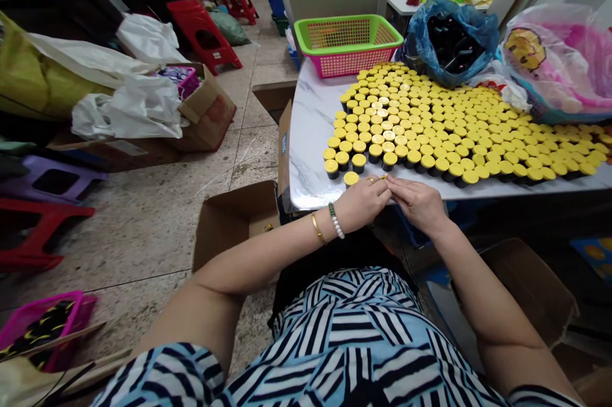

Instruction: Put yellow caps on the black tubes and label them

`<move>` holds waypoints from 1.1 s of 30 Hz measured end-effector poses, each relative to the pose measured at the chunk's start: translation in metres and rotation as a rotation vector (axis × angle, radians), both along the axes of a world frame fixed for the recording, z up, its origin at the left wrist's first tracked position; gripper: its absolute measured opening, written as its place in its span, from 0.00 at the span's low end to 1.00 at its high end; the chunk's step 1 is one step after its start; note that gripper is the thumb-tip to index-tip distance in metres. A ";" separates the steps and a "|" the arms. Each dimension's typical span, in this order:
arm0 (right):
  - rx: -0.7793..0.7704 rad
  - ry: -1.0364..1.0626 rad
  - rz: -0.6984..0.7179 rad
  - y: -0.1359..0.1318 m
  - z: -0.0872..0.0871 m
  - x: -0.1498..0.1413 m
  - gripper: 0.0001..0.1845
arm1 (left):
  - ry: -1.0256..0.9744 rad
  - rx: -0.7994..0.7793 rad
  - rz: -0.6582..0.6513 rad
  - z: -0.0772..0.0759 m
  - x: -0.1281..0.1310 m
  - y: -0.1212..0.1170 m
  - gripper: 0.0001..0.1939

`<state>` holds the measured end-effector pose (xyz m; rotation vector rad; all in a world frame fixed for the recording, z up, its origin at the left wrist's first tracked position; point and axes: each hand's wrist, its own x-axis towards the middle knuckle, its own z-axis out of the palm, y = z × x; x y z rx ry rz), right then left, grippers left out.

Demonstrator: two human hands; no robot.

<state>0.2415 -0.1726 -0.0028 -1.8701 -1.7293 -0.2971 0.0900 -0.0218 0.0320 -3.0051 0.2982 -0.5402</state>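
Observation:
My left hand (362, 203) and my right hand (417, 200) meet at the front edge of the table, their fingers pinched together. A speck of yellow shows between the fingertips, but the fingers hide most of whatever is there. Just beyond my left hand stands a small black pot with a yellow lid (351, 178), partly covered by the hand. Many more yellow-lidded black pots (430, 120) stand upright in packed rows across the table, close beyond both hands.
The white marbled table (310, 139) carries a green and pink basket (349, 50), a blue bag of dark pieces (452, 43) and a clear bag (559, 69). An open cardboard box (229, 222) sits below its left corner. Red stools (203, 34) stand on the floor.

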 end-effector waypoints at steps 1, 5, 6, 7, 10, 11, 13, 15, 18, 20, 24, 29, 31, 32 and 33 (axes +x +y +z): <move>-0.003 -0.001 0.003 0.000 0.000 0.000 0.19 | 0.047 0.029 -0.020 0.003 0.003 0.001 0.10; -0.021 0.000 -0.019 0.000 0.003 -0.003 0.19 | 0.106 0.141 -0.096 0.008 0.010 0.002 0.11; -0.028 0.002 -0.029 0.000 0.004 -0.004 0.19 | 0.097 0.171 -0.107 0.008 0.010 0.001 0.12; -0.033 0.004 -0.039 -0.001 0.005 -0.005 0.18 | 0.083 0.201 -0.110 0.007 0.009 0.000 0.13; -0.035 0.005 -0.048 -0.001 0.006 -0.005 0.18 | 0.039 0.241 -0.064 0.005 0.004 -0.001 0.14; -0.034 0.003 -0.047 -0.001 0.006 -0.004 0.18 | 0.032 0.236 -0.041 0.004 0.001 0.000 0.14; -0.032 0.006 -0.046 -0.003 0.005 -0.003 0.18 | 0.031 0.213 0.004 0.003 -0.009 0.002 0.13; -0.032 0.017 -0.040 -0.004 0.004 -0.002 0.19 | 0.045 0.192 0.044 0.002 -0.023 0.002 0.12; -0.027 0.040 -0.034 -0.005 0.000 -0.002 0.21 | 0.065 0.148 0.066 -0.004 -0.047 0.000 0.11; -0.007 0.051 -0.048 -0.003 -0.003 -0.005 0.20 | 0.052 0.093 0.038 -0.010 -0.059 -0.005 0.10; 0.076 0.074 -0.117 0.002 -0.008 -0.015 0.18 | -0.078 -0.029 0.028 -0.021 -0.055 -0.020 0.10; 0.147 0.221 -0.121 -0.007 0.002 -0.017 0.21 | -0.284 -0.178 0.039 -0.022 -0.014 -0.051 0.13; 0.176 0.305 -0.143 -0.019 0.005 -0.014 0.20 | -0.342 -0.215 0.026 -0.019 0.005 -0.063 0.13; 0.192 0.342 -0.162 -0.027 0.006 -0.012 0.18 | -0.346 -0.224 0.023 -0.018 0.014 -0.068 0.14; 0.210 0.368 -0.183 -0.034 0.006 -0.010 0.16 | -0.335 -0.227 0.021 -0.017 0.023 -0.072 0.14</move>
